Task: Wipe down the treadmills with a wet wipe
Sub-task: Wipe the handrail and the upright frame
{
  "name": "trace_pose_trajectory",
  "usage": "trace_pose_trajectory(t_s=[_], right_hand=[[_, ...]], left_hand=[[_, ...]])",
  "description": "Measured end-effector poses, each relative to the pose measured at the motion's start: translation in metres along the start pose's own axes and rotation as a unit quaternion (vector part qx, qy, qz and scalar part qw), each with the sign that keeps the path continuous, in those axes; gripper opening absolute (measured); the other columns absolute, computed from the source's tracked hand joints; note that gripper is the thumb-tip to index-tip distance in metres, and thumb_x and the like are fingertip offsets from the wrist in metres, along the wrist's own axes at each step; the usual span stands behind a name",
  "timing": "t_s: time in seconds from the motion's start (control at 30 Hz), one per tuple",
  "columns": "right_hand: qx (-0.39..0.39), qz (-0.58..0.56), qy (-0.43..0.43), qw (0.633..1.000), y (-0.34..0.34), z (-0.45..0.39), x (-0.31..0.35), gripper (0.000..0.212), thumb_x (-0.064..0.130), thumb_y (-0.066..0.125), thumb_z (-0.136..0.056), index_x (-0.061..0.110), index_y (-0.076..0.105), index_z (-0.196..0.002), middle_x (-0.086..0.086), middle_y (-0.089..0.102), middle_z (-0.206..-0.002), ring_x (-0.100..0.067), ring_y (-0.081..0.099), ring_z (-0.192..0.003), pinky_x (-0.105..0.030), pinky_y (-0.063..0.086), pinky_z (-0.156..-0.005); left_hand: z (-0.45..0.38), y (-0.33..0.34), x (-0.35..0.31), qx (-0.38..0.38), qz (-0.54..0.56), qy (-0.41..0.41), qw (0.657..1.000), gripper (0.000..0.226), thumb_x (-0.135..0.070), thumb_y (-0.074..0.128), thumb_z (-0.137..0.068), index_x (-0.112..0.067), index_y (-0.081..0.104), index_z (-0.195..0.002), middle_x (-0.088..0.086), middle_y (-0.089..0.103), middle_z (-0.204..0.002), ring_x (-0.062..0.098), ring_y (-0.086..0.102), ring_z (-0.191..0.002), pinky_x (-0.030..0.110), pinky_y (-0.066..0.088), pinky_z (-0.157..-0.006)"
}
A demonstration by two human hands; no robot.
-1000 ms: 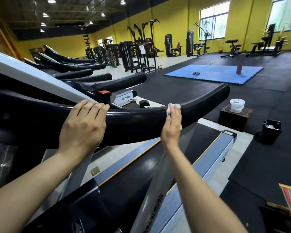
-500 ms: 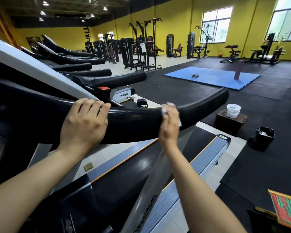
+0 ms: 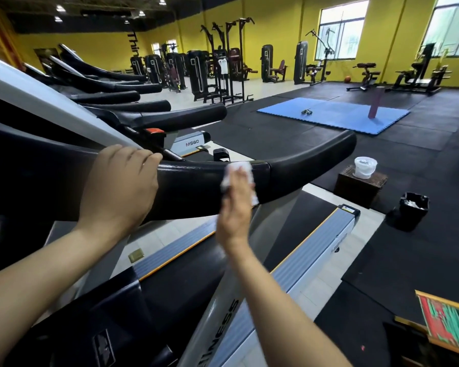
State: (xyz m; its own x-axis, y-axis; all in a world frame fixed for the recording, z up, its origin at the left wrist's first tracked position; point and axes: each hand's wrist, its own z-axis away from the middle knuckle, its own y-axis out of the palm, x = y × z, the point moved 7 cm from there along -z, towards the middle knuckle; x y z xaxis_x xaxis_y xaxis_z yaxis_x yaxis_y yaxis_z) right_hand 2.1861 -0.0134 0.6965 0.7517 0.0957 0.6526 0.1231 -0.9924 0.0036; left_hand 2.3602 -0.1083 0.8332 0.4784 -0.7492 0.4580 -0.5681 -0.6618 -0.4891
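Observation:
A thick black handrail (image 3: 310, 165) of the nearest treadmill runs across the middle of the view. My right hand (image 3: 236, 205) presses a white wet wipe (image 3: 240, 169) flat against the rail's near side, fingers straight and pointing up. My left hand (image 3: 122, 186) rests over the top of the same rail further left, fingers draped over its far edge. Below the rail lie the treadmill's black belt (image 3: 297, 234) and grey side rails (image 3: 313, 255).
More treadmills (image 3: 112, 86) line up behind to the left. A white wipe tub (image 3: 365, 167) stands on a dark box (image 3: 361, 186) to the right, with a black bin (image 3: 413, 209) beside it. Black rubber flooring, a blue mat (image 3: 331, 115) and weight machines lie beyond.
My right hand with the wipe has stayed near the same spot on the rail and slid slightly left. The left hand keeps its place. The view has shifted a little downward.

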Motion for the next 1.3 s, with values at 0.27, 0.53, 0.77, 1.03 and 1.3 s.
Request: trace_pose_trajectory(t_s=[0.27,0.53,0.77,1.03,1.3], right_hand=[[0.025,0.019,0.094,0.995,-0.044,-0.068,-0.067,0.048,0.011,0.037,-0.095,0.013,0.057,-0.14,0.001,0.043,-0.154,-0.016,0.028,-0.15,-0.035,0.009,-0.126],[0.258,0.087,-0.084,0.959,-0.032,-0.117,-0.074,0.038,0.028,0.036,-0.097,0.017,0.068,-0.114,0.001,0.07,-0.112,-0.023,0.06,-0.107,-0.041,0.042,-0.099],[0.253,0.191,0.018,0.948,-0.096,-0.203,-0.223,0.046,0.038,0.032,-0.094,0.02,0.073,-0.1,-0.001,0.073,-0.103,-0.029,0.06,-0.098,-0.045,0.044,-0.09],[0.28,0.008,-0.032,0.96,-0.061,-0.131,-0.119,0.038,0.02,0.041,-0.092,0.011,0.07,-0.116,-0.005,0.069,-0.12,-0.024,0.057,-0.115,-0.036,0.038,-0.107],[0.338,0.082,-0.061,0.935,-0.089,-0.19,-0.192,0.034,0.024,0.041,-0.096,0.015,0.071,-0.109,-0.005,0.072,-0.107,-0.027,0.062,-0.1,-0.038,0.044,-0.093]], left_hand=[[-0.021,0.028,-0.059,0.022,0.01,0.028,0.999,0.039,-0.023,0.036,-0.106,-0.004,0.059,-0.131,0.016,0.065,-0.125,0.037,0.06,-0.116,0.049,0.04,-0.108],[-0.059,0.078,-0.163,0.097,0.051,-0.017,0.994,0.044,-0.019,0.047,-0.098,-0.002,0.054,-0.138,0.016,0.058,-0.137,0.036,0.054,-0.126,0.048,0.035,-0.116],[-0.06,0.084,-0.172,0.109,0.018,-0.114,0.987,0.039,-0.02,0.044,-0.1,-0.007,0.058,-0.134,0.011,0.059,-0.137,0.033,0.053,-0.128,0.048,0.032,-0.117],[-0.067,0.084,-0.187,0.105,0.006,-0.221,0.97,0.038,-0.023,0.041,-0.102,-0.004,0.059,-0.131,0.015,0.058,-0.133,0.039,0.051,-0.127,0.051,0.026,-0.12],[-0.083,0.091,-0.211,0.141,0.003,-0.195,0.971,0.045,-0.027,0.041,-0.102,-0.004,0.057,-0.138,0.015,0.059,-0.138,0.039,0.05,-0.131,0.053,0.026,-0.12]])
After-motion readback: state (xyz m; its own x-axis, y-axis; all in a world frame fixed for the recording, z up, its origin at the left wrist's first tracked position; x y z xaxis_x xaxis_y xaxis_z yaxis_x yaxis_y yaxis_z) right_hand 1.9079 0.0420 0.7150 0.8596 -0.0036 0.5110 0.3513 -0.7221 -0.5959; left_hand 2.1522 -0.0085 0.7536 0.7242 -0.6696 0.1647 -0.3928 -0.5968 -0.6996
